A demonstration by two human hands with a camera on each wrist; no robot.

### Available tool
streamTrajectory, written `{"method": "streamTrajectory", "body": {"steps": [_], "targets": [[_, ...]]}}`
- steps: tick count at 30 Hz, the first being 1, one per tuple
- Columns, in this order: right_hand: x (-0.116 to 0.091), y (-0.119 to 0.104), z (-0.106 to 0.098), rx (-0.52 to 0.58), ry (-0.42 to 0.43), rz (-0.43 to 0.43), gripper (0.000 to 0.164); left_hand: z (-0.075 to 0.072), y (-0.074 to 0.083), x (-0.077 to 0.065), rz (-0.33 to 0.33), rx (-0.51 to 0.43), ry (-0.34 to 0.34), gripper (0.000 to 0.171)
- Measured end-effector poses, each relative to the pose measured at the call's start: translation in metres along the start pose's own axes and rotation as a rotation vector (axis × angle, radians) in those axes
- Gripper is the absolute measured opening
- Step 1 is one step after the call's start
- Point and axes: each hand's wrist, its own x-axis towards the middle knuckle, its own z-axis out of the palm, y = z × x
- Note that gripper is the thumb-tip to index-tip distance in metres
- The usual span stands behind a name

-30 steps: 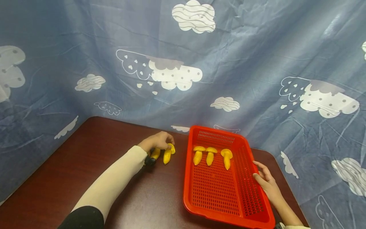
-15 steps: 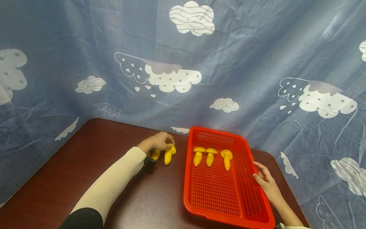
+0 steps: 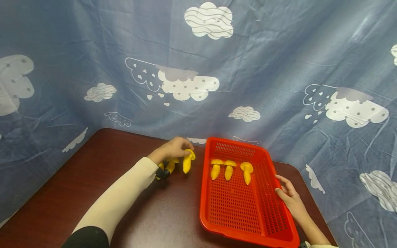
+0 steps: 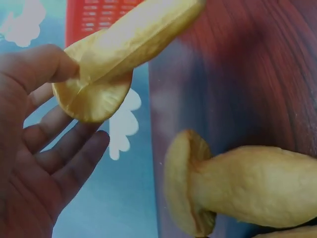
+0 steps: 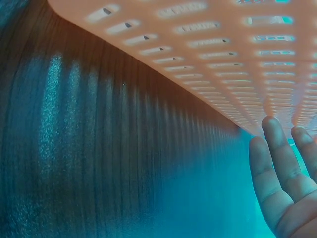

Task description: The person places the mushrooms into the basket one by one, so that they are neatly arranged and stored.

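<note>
My left hand (image 3: 175, 148) pinches a yellow toy mushroom (image 3: 187, 162) by its cap, thumb on the near side, left of the basket. In the left wrist view the held mushroom (image 4: 129, 44) points its stem to the upper right. Beneath lies another mushroom (image 4: 247, 186) on the table, with a sliver of a third at the lower edge; the left wrist partly hides these two in the head view. On the right, my right hand (image 3: 291, 199) holds the side rim of a red plastic basket (image 3: 203, 206), its fingertips (image 5: 271, 130) against the outer wall.
Inside the basket, three yellow mushrooms (image 3: 228, 170) lie in a row toward the far end. The dark red-brown table (image 3: 149, 213) runs back to a blue curtain (image 3: 161, 34) printed with white clouds.
My left hand has raised the mushroom and shifted it slightly right, away from the two beside the wrist, which now show more. The right hand and basket have stayed put.
</note>
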Motion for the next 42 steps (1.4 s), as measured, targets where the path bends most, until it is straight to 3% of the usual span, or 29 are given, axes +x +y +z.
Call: {"method": "streamTrajectory", "body": {"steps": [10, 26, 31, 36, 42], "targets": [[-0.003, 0.000, -0.003, -0.042, -0.007, 0.007, 0.050, -0.001, 0.023, -0.009, 0.059, 0.091, 0.170, 0.022], [-0.004, 0.000, -0.004, -0.030, -0.015, -0.005, 0.049, 0.001, 0.065, -0.026, 0.166, -0.090, 0.295, 0.021], [-0.005, 0.002, -0.005, -0.021, -0.024, -0.018, 0.049, 0.009, 0.082, -0.029, 0.203, -0.102, 0.290, 0.020], [-0.006, 0.004, -0.006, -0.004, -0.032, -0.026, 0.049, 0.021, 0.096, -0.031, 0.300, -0.097, 0.259, 0.023], [-0.006, 0.007, -0.007, -0.003, -0.039, -0.043, 0.049, 0.037, 0.110, -0.032, 0.362, -0.009, 0.228, 0.020]]}}
